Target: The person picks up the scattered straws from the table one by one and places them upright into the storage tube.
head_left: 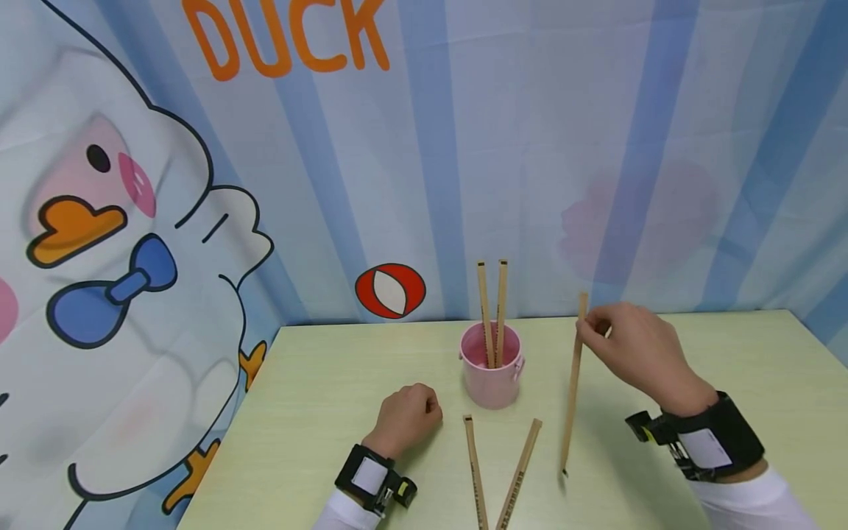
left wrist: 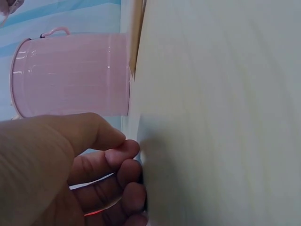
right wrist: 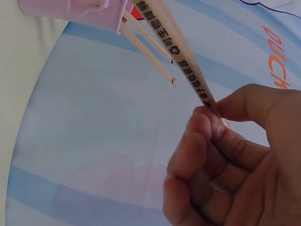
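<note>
My right hand (head_left: 632,353) pinches a plain wooden pencil (head_left: 573,397) near its upper end, thumb against the fingers. The pencil stands nearly upright, its dark tip down by the tabletop; dark printed characters run along its shaft (right wrist: 176,47). A pink bucket (head_left: 492,386) stands left of that hand with two pencils (head_left: 501,302) upright in it. Two more pencils (head_left: 474,471) lie on the table in front of the bucket. My left hand (head_left: 407,421) rests on the table left of these, fingers (left wrist: 101,162) loosely curled and holding nothing.
The pale wooden table (head_left: 318,397) ends at a blue striped cloth backdrop (head_left: 530,162) printed with a duck (head_left: 165,412) and a red-and-white ball (head_left: 391,291). A small looped handle (left wrist: 55,31) sticks out from the bucket's side.
</note>
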A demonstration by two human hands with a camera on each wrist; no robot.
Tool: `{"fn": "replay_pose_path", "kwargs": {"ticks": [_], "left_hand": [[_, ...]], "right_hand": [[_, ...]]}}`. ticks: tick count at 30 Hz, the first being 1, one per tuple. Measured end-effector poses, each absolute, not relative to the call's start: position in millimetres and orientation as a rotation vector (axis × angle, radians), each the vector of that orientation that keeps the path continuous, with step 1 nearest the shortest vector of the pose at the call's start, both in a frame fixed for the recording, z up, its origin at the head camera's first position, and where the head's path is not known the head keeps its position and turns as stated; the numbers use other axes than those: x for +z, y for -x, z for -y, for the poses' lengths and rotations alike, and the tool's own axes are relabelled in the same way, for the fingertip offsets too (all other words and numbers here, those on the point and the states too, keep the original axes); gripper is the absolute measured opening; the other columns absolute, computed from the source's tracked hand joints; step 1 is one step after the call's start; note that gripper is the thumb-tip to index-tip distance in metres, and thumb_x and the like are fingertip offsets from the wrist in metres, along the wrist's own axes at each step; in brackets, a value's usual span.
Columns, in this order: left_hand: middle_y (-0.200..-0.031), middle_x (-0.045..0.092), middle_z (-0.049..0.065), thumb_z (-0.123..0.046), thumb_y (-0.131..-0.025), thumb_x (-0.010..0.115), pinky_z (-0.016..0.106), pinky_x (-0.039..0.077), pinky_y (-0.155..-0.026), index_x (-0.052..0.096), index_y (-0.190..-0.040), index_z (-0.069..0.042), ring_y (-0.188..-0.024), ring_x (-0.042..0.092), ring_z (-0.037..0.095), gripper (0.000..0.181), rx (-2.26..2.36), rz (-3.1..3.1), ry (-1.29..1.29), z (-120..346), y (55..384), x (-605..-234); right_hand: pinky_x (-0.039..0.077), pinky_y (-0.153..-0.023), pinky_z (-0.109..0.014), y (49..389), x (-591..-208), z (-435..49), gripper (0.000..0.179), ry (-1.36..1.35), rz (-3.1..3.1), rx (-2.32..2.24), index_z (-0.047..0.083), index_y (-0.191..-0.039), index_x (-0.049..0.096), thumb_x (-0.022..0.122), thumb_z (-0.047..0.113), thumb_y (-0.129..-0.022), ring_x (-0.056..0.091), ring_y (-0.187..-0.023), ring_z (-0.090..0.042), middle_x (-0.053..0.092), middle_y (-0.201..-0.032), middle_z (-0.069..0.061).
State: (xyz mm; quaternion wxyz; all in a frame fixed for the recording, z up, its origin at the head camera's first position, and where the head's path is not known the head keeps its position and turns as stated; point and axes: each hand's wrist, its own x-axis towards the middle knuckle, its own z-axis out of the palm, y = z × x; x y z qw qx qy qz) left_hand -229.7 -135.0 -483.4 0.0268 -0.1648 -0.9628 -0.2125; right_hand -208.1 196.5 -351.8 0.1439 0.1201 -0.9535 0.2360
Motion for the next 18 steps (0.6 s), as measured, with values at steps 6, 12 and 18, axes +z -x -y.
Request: {"fn": "replay_pose_path", "kwargs": {"ticks": [6,12,18], "left_hand": [[-0.059,0.039,-0.009,-0.008,-0.084,0.063,0.023,0.028,-0.052,0.052,-0.061,-0.018,-0.057,0.038,0.005,0.028,-0.657,2.98,0.507,135,231,-484],[-0.06,0.042,-0.008,-0.008,-0.085,0.063,0.023,0.03,-0.052,0.055,-0.063,-0.017,-0.057,0.039,0.006,0.026,-0.659,2.987,0.508,136,231,-485],[-0.061,0.044,-0.008,-0.008,-0.085,0.062,0.023,0.03,-0.052,0.056,-0.063,-0.016,-0.058,0.04,0.006,0.024,-0.675,2.986,0.506,136,232,-487]], "right_hand": [[0.034,-0.045,-0.029,211,-340,-192,0.023,-0.357,2.64,0.669,0.01,-0.09,0.075,0.059,0.023,-0.099,0.047,-0.051,-0.01,0.071,-0.076,-0.006],[0.035,-0.047,-0.026,212,-326,-188,0.02,-0.368,2.383,0.671,0.009,-0.088,0.075,0.062,0.021,-0.097,0.056,-0.057,-0.016,0.07,-0.071,-0.006],[0.031,-0.046,-0.026,213,-313,-182,0.02,-0.33,2.273,0.705,0.007,-0.087,0.075,0.063,0.021,-0.096,0.055,-0.055,-0.018,0.07,-0.069,-0.009]]}}
